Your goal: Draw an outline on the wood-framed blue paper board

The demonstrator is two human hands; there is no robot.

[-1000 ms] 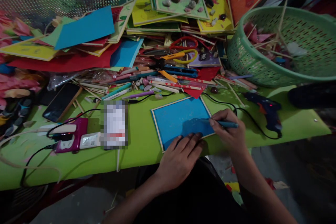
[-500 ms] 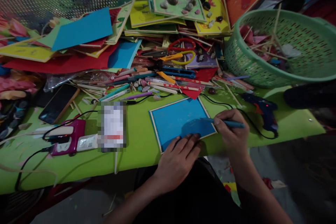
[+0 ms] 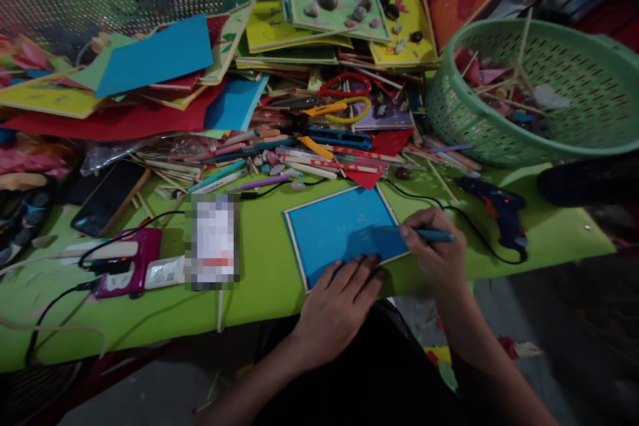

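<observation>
Green covering spreads over the bench [image 3: 259, 279], its far half heaped with coloured paper, sticks and scissors. At the near edge lies a blue card [image 3: 334, 223] with a pale frame. The right hand [image 3: 434, 253] has its fingers closed round a blue pen [image 3: 436, 235], which lies nearly level, long axis left to right, tip pointing left over the card's right part. The left hand [image 3: 339, 306] rests flat, its fingers spread and holding nothing, fingertips on the card's near edge. A glue gun [image 3: 499, 210] lies right of the pen.
</observation>
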